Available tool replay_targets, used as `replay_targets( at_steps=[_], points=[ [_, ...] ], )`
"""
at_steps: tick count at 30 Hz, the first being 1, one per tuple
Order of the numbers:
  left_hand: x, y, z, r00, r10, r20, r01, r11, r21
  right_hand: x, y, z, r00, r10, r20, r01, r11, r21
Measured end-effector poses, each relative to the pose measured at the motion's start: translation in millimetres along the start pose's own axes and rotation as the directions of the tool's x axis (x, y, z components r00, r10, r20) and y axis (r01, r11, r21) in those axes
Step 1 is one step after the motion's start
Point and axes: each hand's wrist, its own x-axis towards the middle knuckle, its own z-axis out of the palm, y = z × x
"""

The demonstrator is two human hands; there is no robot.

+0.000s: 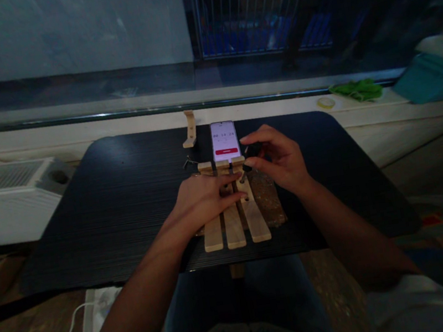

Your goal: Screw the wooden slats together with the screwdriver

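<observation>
Forearms (147, 281) converging forward; left hand (203, 196) palm down and extended; right hand (283, 160) turned inward, curled in a pinch.

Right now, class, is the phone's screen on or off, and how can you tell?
On: the phone, beyond the three wooden pieces, glows, with digits above a red bar.

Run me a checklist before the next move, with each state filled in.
1. Left hand on the right slat: ok, fingers reach across onto it.
2. Dark tool held: ok, in the right hand.
3. Tool tip seated: cannot tell, too small and dim.
4. Loose screws clear of both hands: ok, they lie beyond the left hand.
5. Wooden pieces all together: not ok, the bent piece is apart, near the table's far edge.
6. Phone screen lit: ok.
</observation>
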Motion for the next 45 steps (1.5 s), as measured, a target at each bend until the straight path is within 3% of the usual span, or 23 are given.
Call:
replay_targets(
  at_steps=[4,8,26,40,45],
  points=[
    [0,0,-1,1.000,0.006,0.012,-0.006,1.000,-0.004,0,-3,-2,0.993,-0.057,0.106,0.055,0.998,0.021],
    [0,-1,0,1.000,0.001,0.004,-0.001,1.000,0.002,-2,-4,-2,0.985,-0.026,0.171,0.017,0.999,0.049],
    [-1,-1,-1,1.000,0.024,-0.002,-0.024,1.000,-0.012,-3,2,6,1.000,-0.030,-0.007,0.031,0.997,0.070],
    [0,0,0,1.000,0.007,-0.004,-0.007,1.000,-0.009,-4,3,10,0.998,-0.047,-0.032,0.048,0.999,0.026],
    [0,0,0,1.000,0.000,0.005,0.000,1.000,0.001,-4,4,7,0.999,-0.031,0.022,0.031,0.999,0.008]
  ],
)
